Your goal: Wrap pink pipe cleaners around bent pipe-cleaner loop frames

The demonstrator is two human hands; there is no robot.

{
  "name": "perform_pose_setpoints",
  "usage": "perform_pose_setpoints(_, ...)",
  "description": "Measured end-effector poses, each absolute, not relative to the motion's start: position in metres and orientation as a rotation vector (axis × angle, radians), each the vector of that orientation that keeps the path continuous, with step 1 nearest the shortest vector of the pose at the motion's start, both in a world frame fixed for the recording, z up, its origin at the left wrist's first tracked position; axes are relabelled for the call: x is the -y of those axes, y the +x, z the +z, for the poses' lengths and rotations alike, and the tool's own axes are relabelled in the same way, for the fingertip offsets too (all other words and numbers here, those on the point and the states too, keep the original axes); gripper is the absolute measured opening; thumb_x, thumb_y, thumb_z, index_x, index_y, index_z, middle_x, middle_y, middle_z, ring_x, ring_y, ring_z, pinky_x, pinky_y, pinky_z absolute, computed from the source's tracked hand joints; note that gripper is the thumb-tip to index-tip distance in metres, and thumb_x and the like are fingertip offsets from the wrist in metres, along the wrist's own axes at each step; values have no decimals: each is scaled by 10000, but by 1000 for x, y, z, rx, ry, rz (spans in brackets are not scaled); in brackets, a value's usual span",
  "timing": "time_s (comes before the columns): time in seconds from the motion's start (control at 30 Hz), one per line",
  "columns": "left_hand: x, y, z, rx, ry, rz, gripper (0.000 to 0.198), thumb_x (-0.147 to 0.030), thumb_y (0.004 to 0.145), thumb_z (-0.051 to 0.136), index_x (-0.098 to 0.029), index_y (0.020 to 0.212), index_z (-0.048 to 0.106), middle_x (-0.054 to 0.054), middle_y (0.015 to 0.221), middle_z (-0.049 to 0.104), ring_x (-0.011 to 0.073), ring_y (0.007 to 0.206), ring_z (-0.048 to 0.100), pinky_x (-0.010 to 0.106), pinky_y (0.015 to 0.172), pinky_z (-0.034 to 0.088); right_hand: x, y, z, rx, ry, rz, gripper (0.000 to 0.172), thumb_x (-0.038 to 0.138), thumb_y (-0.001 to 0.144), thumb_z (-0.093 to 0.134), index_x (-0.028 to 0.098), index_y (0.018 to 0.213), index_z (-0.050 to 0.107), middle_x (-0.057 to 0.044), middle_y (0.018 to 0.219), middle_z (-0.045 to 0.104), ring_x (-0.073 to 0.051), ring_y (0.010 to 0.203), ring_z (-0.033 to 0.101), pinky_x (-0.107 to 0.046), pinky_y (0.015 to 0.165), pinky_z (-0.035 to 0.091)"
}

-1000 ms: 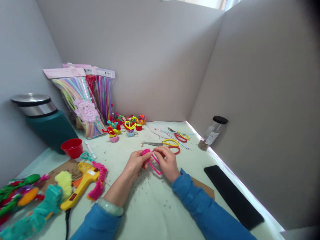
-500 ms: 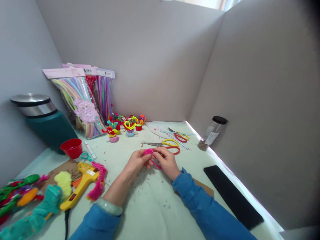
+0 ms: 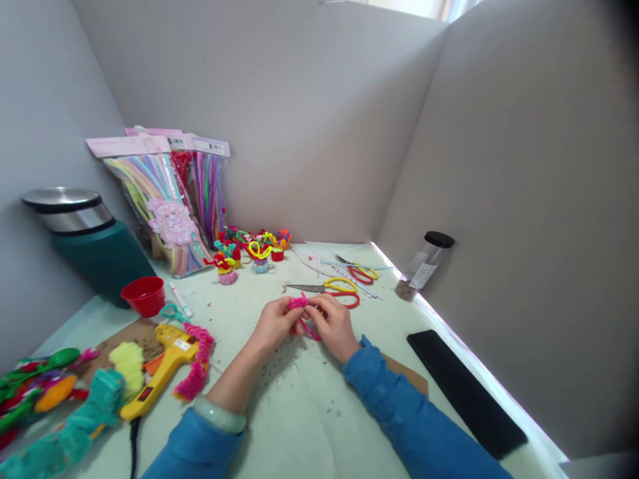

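Both my hands meet over the middle of the pale green table (image 3: 309, 426). My left hand (image 3: 273, 323) pinches a small coil of pink pipe cleaner (image 3: 299, 304) between thumb and fingers. My right hand (image 3: 333, 324) grips the same pink pipe cleaner from the right, and its loose tail curves down between my hands. Just beyond my hands lie scissors (image 3: 329, 287) with yellow and red handles.
A yellow glue gun (image 3: 160, 369) lies at the left with pink, yellow and teal fuzzy pieces. Behind it are a red cup (image 3: 144, 294), a teal bin (image 3: 87, 243), bags of pipe cleaners (image 3: 170, 199) and small finished figures (image 3: 249, 251). A jar (image 3: 424, 266) and a black slab (image 3: 466, 392) are at the right.
The long pink loop hanging below my hands a second ago has been drawn up and wound in; only a short tail shows now. My hands have stayed in place, close together.
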State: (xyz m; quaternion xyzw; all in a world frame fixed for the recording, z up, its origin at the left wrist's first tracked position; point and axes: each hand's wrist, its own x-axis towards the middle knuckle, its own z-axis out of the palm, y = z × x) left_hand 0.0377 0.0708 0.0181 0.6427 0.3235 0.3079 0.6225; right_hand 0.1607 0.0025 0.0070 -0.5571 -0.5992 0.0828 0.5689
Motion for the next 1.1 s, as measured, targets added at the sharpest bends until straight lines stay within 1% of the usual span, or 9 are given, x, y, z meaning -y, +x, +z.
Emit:
perform_pose_setpoints(0.07,-71,37,17,-752,1499,698,196,-338,695,570,-142,693,574,-21,393,529,100,345,450,204,393,347,-2,161,6,1404,-1326,176,201,253,834,500,204,980,629,-66,860,604,-168,729,554,-293,676,447)
perform_pose_setpoints(0.13,-72,37,16,-762,1533,694,175,-320,704,555,-146,686,571,-21,391,531,102,345,452,206,394,347,-2,161,6,1431,-1319,171,219,243,842,487,201,1008,623,-78,899,605,-177,778,558,-304,714,446)
perform_pose_setpoints(0.27,-72,37,14,-769,1581,704,161,-313,713,548,-154,684,559,-26,390,531,106,352,468,204,396,347,-2,162,7,1474,-1286,193,201,236,851,470,199,924,653,-77,866,619,-188,827,556,-321,756,435)
perform_pose_setpoints(0.37,-71,37,14,-754,1541,726,178,-333,697,581,-159,708,542,-35,404,536,105,351,479,199,386,338,-4,162,5,1439,-1282,245,187,236,838,481,199,878,660,-60,805,626,-180,770,559,-310,715,441)
perform_pose_setpoints(0.53,-69,38,16,-773,1445,783,250,-337,657,634,-169,774,491,-10,578,631,93,337,487,201,355,345,-7,161,0,1289,-1281,450,153,283,811,515,192,816,638,-25,697,610,-153,633,545,-267,592,443)
perform_pose_setpoints(0.67,-70,38,18,-823,1382,730,268,-355,652,655,-146,735,509,6,551,617,87,331,480,196,352,352,-10,160,-2,1152,-1249,659,137,307,785,536,183,787,596,13,593,572,-113,478,484,-230,466,396)
perform_pose_setpoints(0.83,-71,33,20,-730,1155,609,302,-409,704,622,-119,735,543,47,621,633,73,386,503,192,399,398,-12,162,-3,1070,-1248,732,165,338,767,553,174,757,570,20,573,559,-99,447,455,-218,436,362)
perform_pose_setpoints(0.97,-70,31,21,-689,1063,583,247,-263,628,714,-109,749,563,50,663,634,80,452,541,206,459,450,-12,162,-3,1073,-1251,732,172,344,771,552,173,752,561,29,566,536,-93,442,445,-214,433,356)
perform_pose_setpoints(1.1,-69,33,21,-741,1051,622,200,-175,613,704,-97,737,568,42,646,621,81,462,544,213,482,467,-13,162,-5,1089,-1279,715,191,361,769,548,174,734,559,29,566,536,-93,440,440,-215,428,354)
